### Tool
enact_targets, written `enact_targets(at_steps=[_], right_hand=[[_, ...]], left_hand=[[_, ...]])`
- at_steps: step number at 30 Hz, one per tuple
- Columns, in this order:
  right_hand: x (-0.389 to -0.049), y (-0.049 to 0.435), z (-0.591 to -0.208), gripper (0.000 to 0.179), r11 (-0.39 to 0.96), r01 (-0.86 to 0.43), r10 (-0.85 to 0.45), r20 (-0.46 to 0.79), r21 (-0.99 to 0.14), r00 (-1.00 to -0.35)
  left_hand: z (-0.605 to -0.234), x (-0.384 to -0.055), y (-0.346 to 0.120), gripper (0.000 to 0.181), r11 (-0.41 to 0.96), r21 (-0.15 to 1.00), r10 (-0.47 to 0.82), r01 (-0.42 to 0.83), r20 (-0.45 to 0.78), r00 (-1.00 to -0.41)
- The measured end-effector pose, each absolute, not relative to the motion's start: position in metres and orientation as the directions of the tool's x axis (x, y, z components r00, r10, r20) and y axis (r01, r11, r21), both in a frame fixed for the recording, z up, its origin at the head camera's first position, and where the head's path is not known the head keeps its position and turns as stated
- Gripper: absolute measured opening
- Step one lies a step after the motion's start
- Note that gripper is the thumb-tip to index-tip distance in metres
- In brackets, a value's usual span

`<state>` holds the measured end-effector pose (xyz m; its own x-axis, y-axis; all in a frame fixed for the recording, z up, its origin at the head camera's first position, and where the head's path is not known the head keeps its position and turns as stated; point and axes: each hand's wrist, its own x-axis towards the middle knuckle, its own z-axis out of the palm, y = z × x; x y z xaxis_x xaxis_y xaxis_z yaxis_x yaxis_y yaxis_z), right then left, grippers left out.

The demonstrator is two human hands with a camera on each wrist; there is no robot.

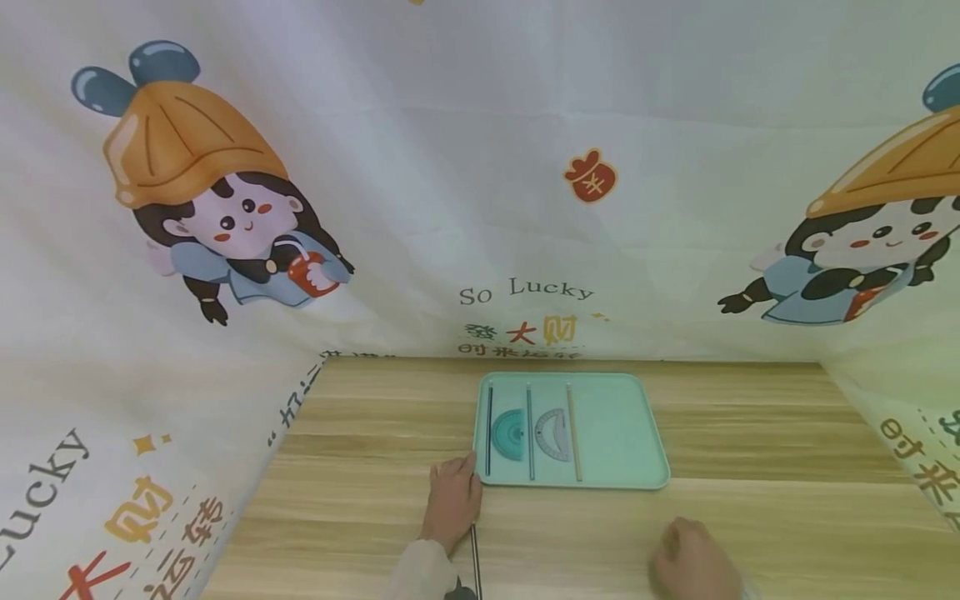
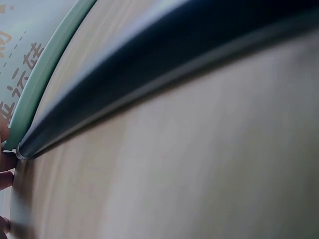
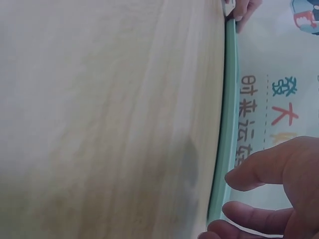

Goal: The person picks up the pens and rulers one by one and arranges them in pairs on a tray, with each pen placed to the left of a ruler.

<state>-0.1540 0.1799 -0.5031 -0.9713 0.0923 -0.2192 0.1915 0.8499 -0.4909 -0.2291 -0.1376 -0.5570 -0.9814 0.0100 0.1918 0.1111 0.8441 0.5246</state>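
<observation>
A light green tray (image 1: pixel 615 429) holds a dark pencil (image 1: pixel 490 433), a blue pencil (image 1: pixel 530 442), a yellowish pencil (image 1: pixel 574 442), a teal protractor (image 1: pixel 506 433) and a clear protractor (image 1: pixel 552 442). My left hand (image 1: pixel 452 500) is at the tray's near left corner. Its fingers pinch the ringed end of another dark pencil (image 2: pixel 109 82), which trails back over the table. Palm and grip are partly hidden. Off the tray's near right side, my right hand (image 1: pixel 690 558) holds nothing; its thumb and fingers (image 3: pixel 259 219) are loosely bent and apart.
The wood-patterned table (image 1: pixel 750 425) carries the tray near its back edge. A pale printed cloth (image 1: pixel 480 167) with cartoon figures and lettering rises behind and along both sides.
</observation>
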Motion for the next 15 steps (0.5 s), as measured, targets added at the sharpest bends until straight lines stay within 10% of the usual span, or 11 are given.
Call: enact_targets(at_steps=[15], right_hand=[[-0.143,0.214,-0.518,0.034,0.833,0.256,0.059,-0.381,-0.491,-0.923]], left_hand=[[-0.558,-0.228,-0.138,0.039,0.835,0.539,0.006,0.107,0.186,-0.983]])
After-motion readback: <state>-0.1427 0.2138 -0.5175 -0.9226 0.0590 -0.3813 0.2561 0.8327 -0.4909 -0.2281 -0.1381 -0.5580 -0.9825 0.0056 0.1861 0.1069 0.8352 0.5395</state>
